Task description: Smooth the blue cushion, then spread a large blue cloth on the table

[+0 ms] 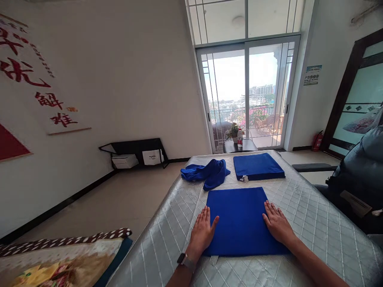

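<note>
A flat blue cloth piece, squared off like a folded cover, lies before me on the silver quilted surface. At its left edge rests my left hand, fingers stretched out and a watch on the wrist. My right hand lies flat along the right edge, its fingers extended too. Neither hand grips anything. Beyond it, to the right, sits a thicker blue cushion-like block with a small white tag. A crumpled blue cloth is heaped to the left of that block.
Behind the quilted surface stands a small dark table with a bottle and a potted plant, in front of sliding glass doors. A black low rack is by the left wall. Dark padded items sit at right.
</note>
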